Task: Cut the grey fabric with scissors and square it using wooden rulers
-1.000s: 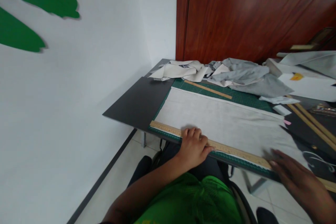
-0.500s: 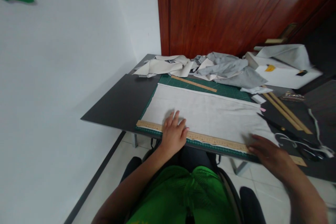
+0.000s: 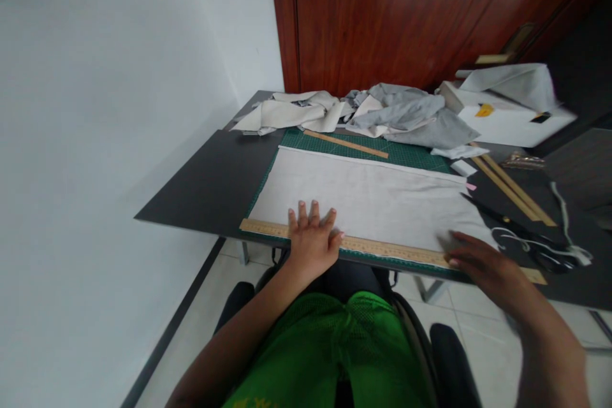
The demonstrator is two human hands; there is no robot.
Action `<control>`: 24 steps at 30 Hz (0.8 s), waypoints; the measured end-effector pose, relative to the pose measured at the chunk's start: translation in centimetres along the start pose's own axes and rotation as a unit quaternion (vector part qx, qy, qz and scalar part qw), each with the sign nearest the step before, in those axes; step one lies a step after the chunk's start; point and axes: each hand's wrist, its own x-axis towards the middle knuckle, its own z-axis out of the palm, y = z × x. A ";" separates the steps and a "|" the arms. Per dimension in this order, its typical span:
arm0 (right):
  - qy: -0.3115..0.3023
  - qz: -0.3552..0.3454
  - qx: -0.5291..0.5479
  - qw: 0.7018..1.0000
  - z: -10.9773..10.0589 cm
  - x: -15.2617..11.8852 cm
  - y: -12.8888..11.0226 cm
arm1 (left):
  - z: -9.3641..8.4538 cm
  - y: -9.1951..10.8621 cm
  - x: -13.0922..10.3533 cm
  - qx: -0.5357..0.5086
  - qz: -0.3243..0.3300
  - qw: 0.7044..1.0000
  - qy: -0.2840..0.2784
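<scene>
A sheet of white fabric (image 3: 368,194) lies spread over a green cutting mat (image 3: 415,158). Along its near edge runs a long wooden ruler (image 3: 392,251). My left hand (image 3: 313,239) presses flat across the ruler and the cloth, fingers spread. Toward the ruler's right part, my right hand (image 3: 482,261) rests with its thumb at the wood and its fingers stretched over the fabric. The ruler's right end shows beyond that hand, and its stretch beneath both hands is hidden.
Crumpled cream cloth (image 3: 291,113) and grey cloth (image 3: 411,116) lie along the back. A white box (image 3: 516,118) stands at the back right. Black scissors (image 3: 530,236) and wooden strips (image 3: 509,185) lie on the right. Another wooden strip (image 3: 347,144) crosses the mat.
The fingers of my left hand have spread wider on the fabric. My right hand stays by the ruler's right part. The whole view has shifted slightly.
</scene>
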 end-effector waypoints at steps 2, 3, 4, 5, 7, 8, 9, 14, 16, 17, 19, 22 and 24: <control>0.002 0.000 0.004 1.000 -0.1 0.0 -0.1 | -0.1 0.0 0.0 -0.002 -0.001 1.000 -0.007; 0.000 -0.001 0.006 1.000 -0.2 -0.1 -0.2 | -0.1 0.0 0.0 -0.003 -0.001 1.000 -0.007; -0.002 0.000 0.008 1.000 -0.2 -0.1 -0.3 | 0.0 0.0 0.1 -0.006 0.000 1.000 -0.004; -0.003 0.001 0.009 1.000 -0.4 -0.1 -0.4 | 0.0 0.0 0.1 -0.011 0.001 1.000 0.001; -0.004 0.005 0.011 1.000 -0.6 -0.3 -0.6 | 0.1 0.0 0.2 -0.028 0.003 1.000 0.011; -0.004 0.008 0.011 1.000 -0.6 -0.4 -0.7 | 0.1 0.0 0.2 -0.040 0.004 0.999 0.015; -0.004 0.011 0.009 1.000 -0.7 -0.5 -0.7 | 0.2 0.0 0.2 -0.053 0.005 0.998 0.018; -0.012 0.014 0.008 1.000 -1.0 -0.9 -1.0 | 0.1 0.0 0.2 -0.078 0.006 0.997 0.024; -0.007 0.006 0.009 1.000 -1.0 -0.9 -1.2 | 0.0 0.0 0.0 -0.070 0.005 0.997 0.020; -0.005 0.007 0.007 1.000 -1.0 -1.0 -1.3 | 0.0 0.1 -0.1 -0.066 0.005 0.998 0.018; -0.004 0.020 -0.002 1.000 -0.9 -1.1 -1.3 | -0.1 0.1 -0.3 -0.060 0.005 0.998 0.012; -0.015 0.032 -0.017 0.999 -0.4 -1.3 -0.4 | 0.0 0.1 -0.6 -0.056 0.005 0.998 0.011; -0.012 0.034 -0.028 0.999 0.1 -1.3 0.5 | 0.1 0.1 -0.7 -0.054 0.004 0.998 0.016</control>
